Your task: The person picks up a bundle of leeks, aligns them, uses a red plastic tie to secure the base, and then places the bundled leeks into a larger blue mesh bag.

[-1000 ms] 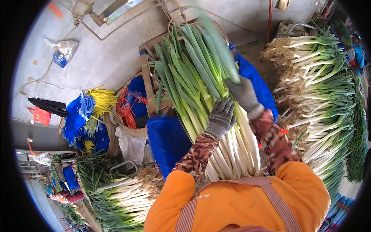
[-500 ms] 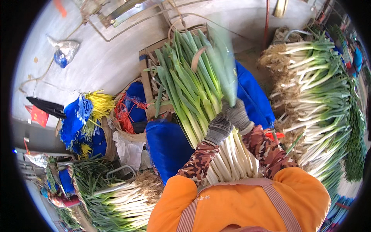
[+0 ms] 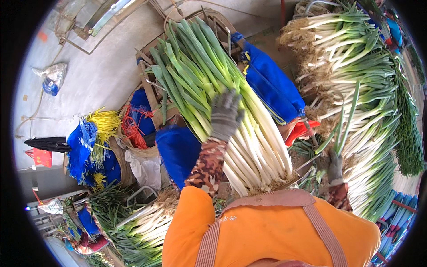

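My left hand [image 3: 225, 115], in a grey knit glove, lies with fingers outstretched on top of a thick bundle of leeks [image 3: 255, 142]. The bundle rests in front of me, green leaves pointing away and white stems with roots toward my apron. To the right and lower down, my right hand [image 3: 336, 169], gloved too, is closed around the lower end of some green leek leaves [image 3: 349, 120] that stick up from it. It is beside the large pile of leeks [image 3: 364, 120]; its fingertips are partly hidden. Blue padded cloths [image 3: 273, 80] flank the bundle on both sides.
At left are a sack with red strings [image 3: 134, 127], yellow and blue strings [image 3: 104, 124], and a white bag [image 3: 144, 169]. Another leek pile [image 3: 147, 236] lies at lower left. A red cloth [image 3: 300, 131] hangs right of the bundle. A pale wall [image 3: 102, 66] stands behind.
My right hand has left the bundle and moved down to the right, with green leaves in it. My left hand has shifted left and up and now lies flat on the leeks.
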`<control>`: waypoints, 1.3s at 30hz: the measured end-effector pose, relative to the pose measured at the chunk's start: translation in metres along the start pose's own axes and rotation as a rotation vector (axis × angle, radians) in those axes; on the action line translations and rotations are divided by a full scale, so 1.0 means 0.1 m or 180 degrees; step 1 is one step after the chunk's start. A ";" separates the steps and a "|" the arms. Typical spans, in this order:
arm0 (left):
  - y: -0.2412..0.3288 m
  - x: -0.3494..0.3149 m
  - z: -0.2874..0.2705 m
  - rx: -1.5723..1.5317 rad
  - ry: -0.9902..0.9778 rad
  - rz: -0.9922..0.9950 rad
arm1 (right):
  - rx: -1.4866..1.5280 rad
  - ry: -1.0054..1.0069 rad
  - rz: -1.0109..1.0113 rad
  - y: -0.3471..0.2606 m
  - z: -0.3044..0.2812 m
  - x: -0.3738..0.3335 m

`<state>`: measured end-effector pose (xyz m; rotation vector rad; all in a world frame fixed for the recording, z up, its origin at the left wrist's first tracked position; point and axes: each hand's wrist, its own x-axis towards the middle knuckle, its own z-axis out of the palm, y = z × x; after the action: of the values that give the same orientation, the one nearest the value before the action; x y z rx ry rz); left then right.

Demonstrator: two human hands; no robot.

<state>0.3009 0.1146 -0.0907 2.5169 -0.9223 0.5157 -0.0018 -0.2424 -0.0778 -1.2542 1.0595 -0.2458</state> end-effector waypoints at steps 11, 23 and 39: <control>-0.31 0.67 -0.17 0.0177 -0.0783 0.1207 | -0.1622 -0.0280 -0.0633 0.61 -0.60 -0.30; -0.46 0.44 -0.05 0.0130 -0.0282 0.0892 | -0.2269 -0.2092 -0.2931 0.04 2.16 -0.37; 0.16 -0.14 0.21 0.0588 -0.0616 0.0083 | -0.2891 -0.2767 -0.1720 0.06 0.71 -0.64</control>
<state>0.2840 0.1007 -0.1111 2.7634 -1.0204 0.3857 0.0156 -0.1507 -0.0546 -2.1666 0.0019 0.4161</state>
